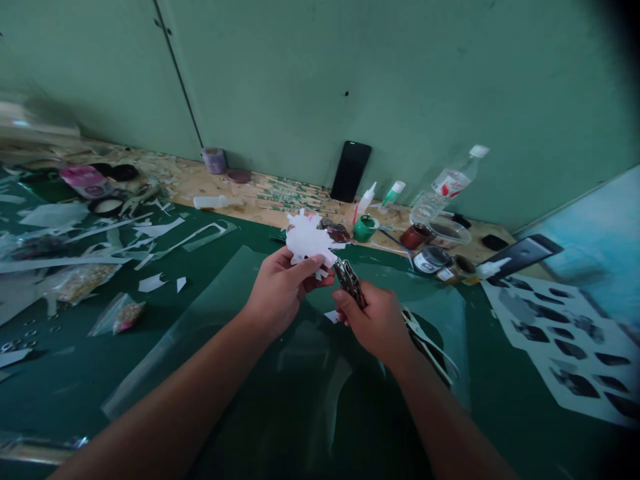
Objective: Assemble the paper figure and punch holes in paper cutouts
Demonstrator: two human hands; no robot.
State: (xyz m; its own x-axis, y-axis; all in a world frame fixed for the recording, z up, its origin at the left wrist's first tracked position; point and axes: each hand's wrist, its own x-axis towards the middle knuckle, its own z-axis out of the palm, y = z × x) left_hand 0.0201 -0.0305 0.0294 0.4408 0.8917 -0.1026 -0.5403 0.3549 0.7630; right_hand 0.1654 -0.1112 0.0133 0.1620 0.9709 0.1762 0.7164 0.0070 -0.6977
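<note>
My left hand (277, 290) pinches a white cutout (305, 237), thin and flat like paper or card, with small tabs sticking out around its edge. The thumb lies across its lower right part. In my right hand (373, 317) is a metal pliers-like tool (349, 279), its jaws at the cutout's lower right edge. Whether the jaws are closed on a tab I cannot tell. Beneath both hands lies a clear plastic sheet (225, 320) on the dark green table. Partly behind my right wrist are white-handled scissors (427, 340).
Along the wall stand a phone (351, 171), a green paint jar (365, 228), a plastic bottle (445, 187) and several other jars. White scraps (153, 283) and small bags (120, 315) litter the left side. A sheet with dark shapes (565, 340) lies at the right.
</note>
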